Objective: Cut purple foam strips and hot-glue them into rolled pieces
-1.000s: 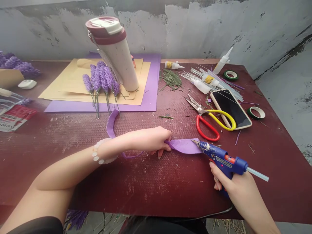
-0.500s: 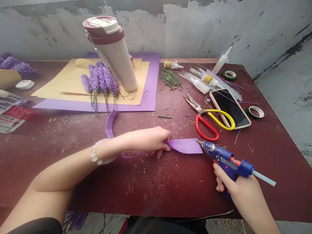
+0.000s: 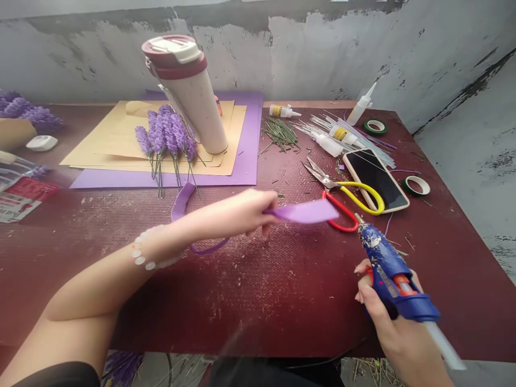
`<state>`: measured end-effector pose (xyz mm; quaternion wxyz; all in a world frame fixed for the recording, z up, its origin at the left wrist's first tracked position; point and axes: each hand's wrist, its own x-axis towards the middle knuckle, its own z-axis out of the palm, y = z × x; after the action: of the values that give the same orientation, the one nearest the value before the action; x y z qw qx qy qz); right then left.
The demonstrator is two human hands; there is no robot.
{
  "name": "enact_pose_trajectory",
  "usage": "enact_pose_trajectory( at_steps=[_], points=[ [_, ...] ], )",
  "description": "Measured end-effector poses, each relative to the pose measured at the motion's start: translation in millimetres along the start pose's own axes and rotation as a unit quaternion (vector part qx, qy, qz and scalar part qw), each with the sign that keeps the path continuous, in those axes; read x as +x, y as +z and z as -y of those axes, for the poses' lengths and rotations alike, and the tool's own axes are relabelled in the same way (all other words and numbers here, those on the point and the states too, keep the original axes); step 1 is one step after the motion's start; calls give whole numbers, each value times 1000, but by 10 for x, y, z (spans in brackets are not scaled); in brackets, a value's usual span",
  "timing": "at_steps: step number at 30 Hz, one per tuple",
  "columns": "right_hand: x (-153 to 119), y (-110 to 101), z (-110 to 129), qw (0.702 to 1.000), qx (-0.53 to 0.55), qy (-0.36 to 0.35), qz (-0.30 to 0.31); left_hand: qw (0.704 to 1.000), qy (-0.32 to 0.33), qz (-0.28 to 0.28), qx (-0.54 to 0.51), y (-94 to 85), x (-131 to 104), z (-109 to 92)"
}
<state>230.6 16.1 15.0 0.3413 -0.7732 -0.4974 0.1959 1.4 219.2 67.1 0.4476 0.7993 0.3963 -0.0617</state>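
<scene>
A purple strip [image 3: 308, 212] is pinched in my left hand [image 3: 258, 212]; its flat end points right, slightly blurred, and the rest curls back under my wrist on the dark red table [image 3: 282, 301]. My right hand [image 3: 387, 312] is wrapped round a blue glue gun [image 3: 387, 258], with a glue stick out of its rear. The gun's nozzle is apart from the strip, near the red handle of the scissors [image 3: 328, 184]. Behind my left forearm, purple flower stems [image 3: 165, 134] lie on tan paper [image 3: 100, 140].
A tumbler [image 3: 193, 97] stands on the paper. Toward the back right are green stems [image 3: 280, 133], glue bottles [image 3: 328, 144], glue sticks, a phone [image 3: 377, 177] and green tape rolls [image 3: 417, 186]. A red-labelled packet [image 3: 26, 199] lies at the left.
My left hand has lifted the strip up and away from the table's front edge. The glue gun has moved right, off the strip's end, and its nozzle has swung upward in view.
</scene>
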Motion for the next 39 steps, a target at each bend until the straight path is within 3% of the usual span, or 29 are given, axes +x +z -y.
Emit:
enact_pose_trajectory(
  at_steps=[2, 4, 5, 7, 9, 11, 14, 17, 20, 25, 31, 36, 39],
  points=[
    [1, 91, 4, 989, -63, -134, -26, 988, 13, -151, 6, -63, -46, -45],
    [40, 215, 39, 951, -149, -268, -43, 959, 49, -279, -12, -74, -78, -98],
    [65, 279, 71, 927, -192, -314, -67, 948, 72, -311, -22, -57, -86, -121],
    [111, 384, 165, 883, -269, -378, -69, 941, 118, -314, -34, 12, -94, -153],
    [139, 428, 278, 874, -274, -398, -57, 944, 152, -293, -31, 105, -100, -171],
    [159, 400, 386, 909, -195, -367, -37, 948, 170, -266, -40, 198, -117, -191],
    [206, 297, 505, 974, 32, -221, 31, 958, 191, -207, -56, 316, -167, -239],
    [261, 251, 566, 960, 242, -89, 108, 964, 207, -164, -43, 407, -228, -301],
    [277, 299, 578, 925, 362, -51, 108, 971, 186, -148, -22, 468, -276, -349],
    [250, 370, 565, 908, 410, -32, 73, 976, 166, -133, -37, 514, -291, -371],
    [246, 345, 609, 914, 403, 1, 41, 973, 181, -137, -30, 535, -302, -366],
    [272, 355, 704, 914, 402, -54, 18, 960, 214, -176, 36, 573, -340, -343],
    [268, 370, 708, 898, 438, -45, 18, 948, 236, -204, 63, 602, -347, -310]
  ],
)
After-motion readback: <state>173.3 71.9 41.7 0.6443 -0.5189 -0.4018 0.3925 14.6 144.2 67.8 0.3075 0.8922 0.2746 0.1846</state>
